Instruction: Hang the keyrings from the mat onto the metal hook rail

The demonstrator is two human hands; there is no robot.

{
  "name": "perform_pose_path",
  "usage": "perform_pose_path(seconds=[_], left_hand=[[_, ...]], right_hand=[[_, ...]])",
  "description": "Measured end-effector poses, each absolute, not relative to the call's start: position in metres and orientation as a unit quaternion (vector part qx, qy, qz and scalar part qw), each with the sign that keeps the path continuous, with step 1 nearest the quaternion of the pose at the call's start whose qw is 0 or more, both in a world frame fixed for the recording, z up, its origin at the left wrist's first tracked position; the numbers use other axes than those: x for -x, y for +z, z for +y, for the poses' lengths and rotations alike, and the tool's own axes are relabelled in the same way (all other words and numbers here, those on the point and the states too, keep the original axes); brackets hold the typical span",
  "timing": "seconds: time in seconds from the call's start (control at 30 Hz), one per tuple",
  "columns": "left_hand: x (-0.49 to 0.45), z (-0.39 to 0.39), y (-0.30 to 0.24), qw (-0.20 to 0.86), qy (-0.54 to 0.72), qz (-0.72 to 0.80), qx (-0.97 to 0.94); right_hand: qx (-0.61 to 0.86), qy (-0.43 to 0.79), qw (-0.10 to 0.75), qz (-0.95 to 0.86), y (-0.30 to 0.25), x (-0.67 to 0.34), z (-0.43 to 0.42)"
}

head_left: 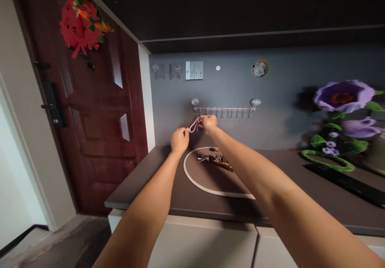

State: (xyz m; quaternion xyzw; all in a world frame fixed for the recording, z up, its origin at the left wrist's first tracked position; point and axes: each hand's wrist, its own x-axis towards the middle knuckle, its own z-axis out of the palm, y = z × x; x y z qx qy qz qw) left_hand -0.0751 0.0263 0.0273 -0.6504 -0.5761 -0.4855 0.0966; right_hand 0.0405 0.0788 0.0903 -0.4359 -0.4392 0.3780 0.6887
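Both my arms reach toward a metal hook rail (pixel 224 109) fixed on the grey wall. My right hand (pixel 208 123) pinches the top of a pink strap with keys (pixel 194 124) at the rail's leftmost hook. My left hand (pixel 179 140) grips the strap's lower loop end, pulling it down and left. Below, on the dark counter, a round tray with a white rim (pixel 192 180) holds several more keys (pixel 214 158).
A dark red door (pixel 96 111) with a black handle (pixel 52 105) and red flower decoration (pixel 78 25) stands to the left. Light switches (pixel 194 70) and two stick-on hooks (pixel 165 70) are on the wall. Purple artificial flowers (pixel 345 111) sit at the counter's right.
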Motion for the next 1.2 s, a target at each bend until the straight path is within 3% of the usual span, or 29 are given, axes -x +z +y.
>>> perform_pose_path(seconds=[1.2], left_hand=[[0.071,0.024,0.022,0.109,-0.418,-0.573,0.696]], right_hand=[[0.452,0.418,0.624,-0.481,0.065,-0.059,0.068]])
